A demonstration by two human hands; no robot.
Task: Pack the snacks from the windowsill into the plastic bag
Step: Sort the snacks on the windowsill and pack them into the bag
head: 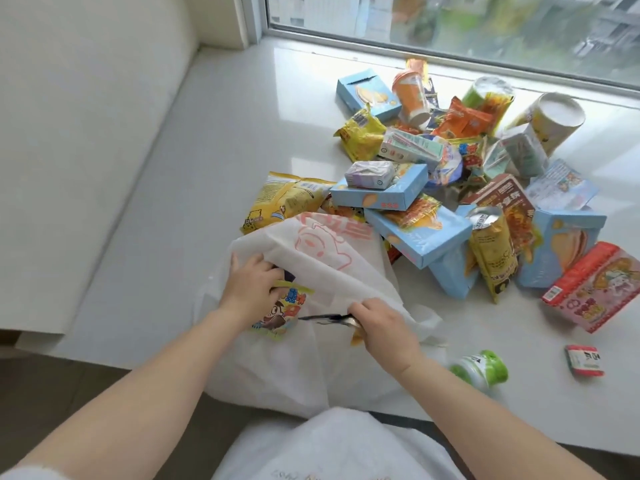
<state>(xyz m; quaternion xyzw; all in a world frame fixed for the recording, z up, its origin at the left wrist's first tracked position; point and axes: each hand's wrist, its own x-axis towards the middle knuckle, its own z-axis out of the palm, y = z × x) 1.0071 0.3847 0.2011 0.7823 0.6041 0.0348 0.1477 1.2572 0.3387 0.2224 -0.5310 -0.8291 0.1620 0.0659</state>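
A white plastic bag [311, 268] with a pink cartoon print lies on the white windowsill [207, 140] in front of me. My left hand [247, 287] reaches into the bag's mouth and grips a colourful cartoon snack packet [277, 317] seen through the plastic. My right hand [379, 327] pinches the bag's edge together with a thin dark item [325, 318]. A heap of snacks [450, 174] covers the sill beyond the bag: blue boxes, yellow packets, cups and tubes.
A small green-capped bottle [481, 367] and a small red packet [585, 360] lie apart at the right, near the sill's front edge. The window pane [485, 26] runs along the back. A white wall [86, 98] closes the left side.
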